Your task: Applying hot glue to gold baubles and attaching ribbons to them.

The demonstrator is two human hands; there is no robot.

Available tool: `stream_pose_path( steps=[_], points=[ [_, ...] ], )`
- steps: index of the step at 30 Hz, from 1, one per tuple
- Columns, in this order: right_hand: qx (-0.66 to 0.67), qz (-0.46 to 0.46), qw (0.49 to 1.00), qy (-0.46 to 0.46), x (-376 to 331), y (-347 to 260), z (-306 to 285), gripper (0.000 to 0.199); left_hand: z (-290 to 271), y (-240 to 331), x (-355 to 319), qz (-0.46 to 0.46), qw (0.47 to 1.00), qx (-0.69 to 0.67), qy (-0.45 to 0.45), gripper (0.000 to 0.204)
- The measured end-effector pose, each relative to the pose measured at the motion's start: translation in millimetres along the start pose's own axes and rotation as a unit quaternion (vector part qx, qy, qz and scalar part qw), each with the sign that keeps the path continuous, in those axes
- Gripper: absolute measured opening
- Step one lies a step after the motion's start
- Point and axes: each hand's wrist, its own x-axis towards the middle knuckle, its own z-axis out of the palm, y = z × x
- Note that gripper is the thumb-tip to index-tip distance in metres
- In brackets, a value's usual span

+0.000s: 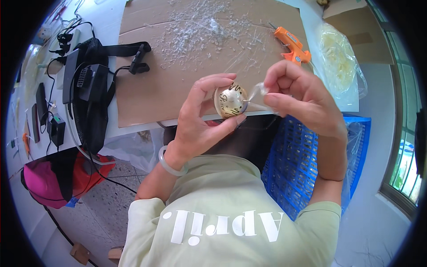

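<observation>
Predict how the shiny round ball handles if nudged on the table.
The ball would probably roll, since its visible outline is round. Its glossy surface suggests it could be slippery. It's possibly light: the left hand holds it between thumb and fingers.

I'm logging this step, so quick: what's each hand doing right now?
Left hand: closed around a round gold ornament.
Right hand: closed, pinching a whitish, see-through strip beside it.

white table up top, speckled grey floor lower left, pale wall on the rt w/ a barred window in a brownish frame, daylight showing thru, room's p bright tbh
</observation>
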Motion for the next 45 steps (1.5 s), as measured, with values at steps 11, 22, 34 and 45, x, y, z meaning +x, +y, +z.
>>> stream_pose_path(
  steps=[11,22,34,45],
  points=[
    [0.180,-0.157,0.971,0.015,-3.9,9.9,-0.5,0.032,-2.5,4.2,-6.0,-0.069,0.991,-0.112,0.017,0.060],
    [-0.021,0.042,0.999,0.018,0.4,-5.6,12.5,0.027,-3.5,-6.1,-7.3,0.078,0.989,0.124,0.001,0.058],
    [0.017,-0.059,0.998,-0.004,4.7,16.9,2.4,0.053,-4.1,-2.0,-10.2,0.016,0.999,0.029,0.031,0.056],
    [0.165,-0.202,0.960,0.098,13.8,39.2,7.9,0.063,-8.6,-7.2,-9.3,0.004,0.999,0.016,0.041,0.054]
  ],
)
